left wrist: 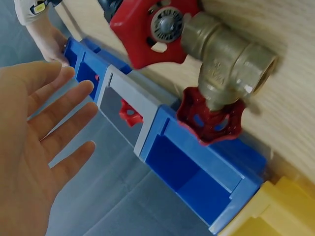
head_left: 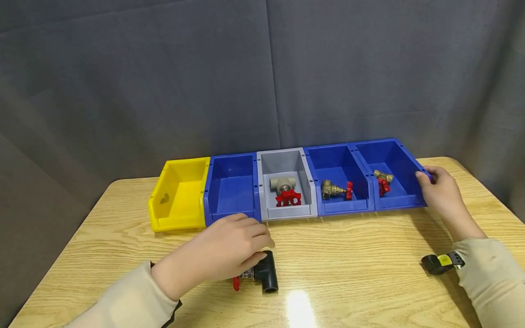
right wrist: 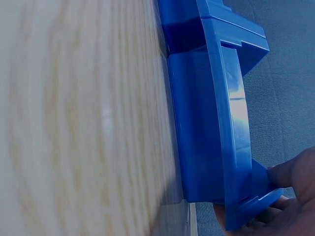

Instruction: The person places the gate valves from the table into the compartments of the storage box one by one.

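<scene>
My right hand grips the outer side wall of the rightmost blue bin, thumb on the inner side and fingers behind, as the right wrist view shows. Over the table before the second bin hovers my left hand, its fingers spread and loosely bent in the left wrist view, holding nothing. Beneath it lies a valve with a black tee body, partly hidden. A brass valve with a red handwheel lies beside that valve's larger red handwheel; my left hand and arm hide the brass valve in the head view.
The row also has a yellow bin, a blue bin, a grey bin with a red-wheeled valve, and another blue bin with a brass valve. The rightmost bin holds a small valve. A grey curtain hangs behind.
</scene>
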Action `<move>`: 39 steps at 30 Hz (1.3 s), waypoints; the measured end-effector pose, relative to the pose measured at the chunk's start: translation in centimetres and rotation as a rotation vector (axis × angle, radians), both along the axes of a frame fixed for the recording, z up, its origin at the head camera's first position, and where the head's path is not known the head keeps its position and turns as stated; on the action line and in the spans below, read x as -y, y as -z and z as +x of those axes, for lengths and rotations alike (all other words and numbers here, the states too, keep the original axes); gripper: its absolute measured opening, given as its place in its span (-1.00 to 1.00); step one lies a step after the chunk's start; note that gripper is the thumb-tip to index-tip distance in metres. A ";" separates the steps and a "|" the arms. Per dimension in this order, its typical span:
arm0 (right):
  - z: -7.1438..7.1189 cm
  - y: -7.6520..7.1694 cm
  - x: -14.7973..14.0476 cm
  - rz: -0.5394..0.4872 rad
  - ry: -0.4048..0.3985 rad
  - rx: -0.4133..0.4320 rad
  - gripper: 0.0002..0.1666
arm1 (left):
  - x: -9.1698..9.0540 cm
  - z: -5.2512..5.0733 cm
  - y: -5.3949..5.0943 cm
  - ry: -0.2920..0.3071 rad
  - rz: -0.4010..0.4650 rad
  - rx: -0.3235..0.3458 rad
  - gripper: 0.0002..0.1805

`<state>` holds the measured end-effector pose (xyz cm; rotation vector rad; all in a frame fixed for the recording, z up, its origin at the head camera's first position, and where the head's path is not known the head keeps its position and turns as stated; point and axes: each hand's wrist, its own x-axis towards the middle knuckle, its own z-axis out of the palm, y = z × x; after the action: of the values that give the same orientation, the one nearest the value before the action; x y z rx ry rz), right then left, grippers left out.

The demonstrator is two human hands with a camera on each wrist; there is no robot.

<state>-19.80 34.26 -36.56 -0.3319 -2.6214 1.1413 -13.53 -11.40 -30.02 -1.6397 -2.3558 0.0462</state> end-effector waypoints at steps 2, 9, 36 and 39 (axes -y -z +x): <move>0.0 0.0 0.0 -0.007 0.001 0.004 -0.34 | 0.0 0.2 0.3 -0.005 -0.012 0.015 -0.84; 0.0 0.0 0.0 -0.004 0.004 -0.005 -0.35 | 0.1 0.8 1.2 -0.014 -0.045 0.068 -0.82; 0.1 0.0 0.1 0.020 0.007 -0.023 -0.38 | 0.2 1.9 3.1 -0.026 -0.144 0.174 -0.69; 0.1 0.0 0.1 0.023 0.003 -0.022 -0.38 | 0.1 1.9 3.3 -0.028 -0.144 0.174 -0.67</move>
<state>-19.74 34.17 -36.61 -0.3176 -2.6120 1.1067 -11.59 -11.54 -33.35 -1.7404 -2.5600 0.0837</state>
